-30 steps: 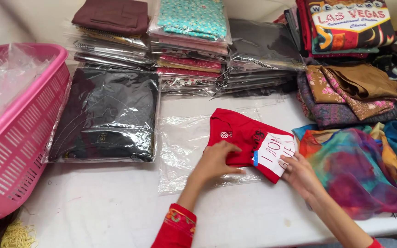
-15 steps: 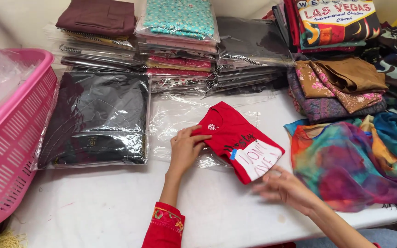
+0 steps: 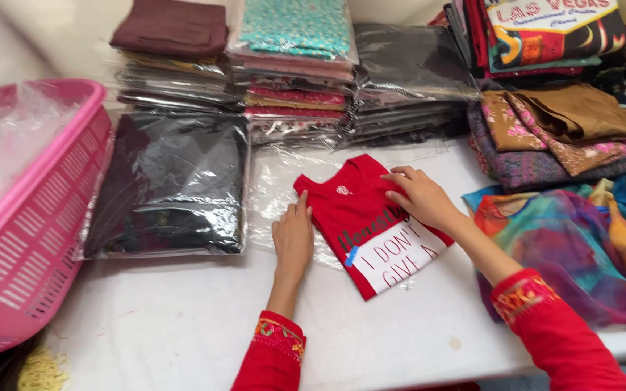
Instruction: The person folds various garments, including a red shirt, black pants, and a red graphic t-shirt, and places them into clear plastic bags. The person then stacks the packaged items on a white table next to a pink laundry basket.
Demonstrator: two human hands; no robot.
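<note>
**Pressing a folded red shirt flat**

Laying both palms down, we see our left hand (image 3: 293, 239) spread wide on the left edge of the red shirt (image 3: 367, 217), gripping nothing. Our right hand (image 3: 420, 197) lies open on the shirt's upper right part, fingers flat. Under the shirt lies a clear plastic bag (image 3: 277, 181) on the white bench (image 3: 168, 326). Left of our left hand sits a black packaged garment (image 3: 172, 185), and beyond it a pink basket (image 3: 30, 217).

Both hands lie flat, fingers extended, left hand (image 3: 293, 237) and right hand (image 3: 422, 199).
</note>
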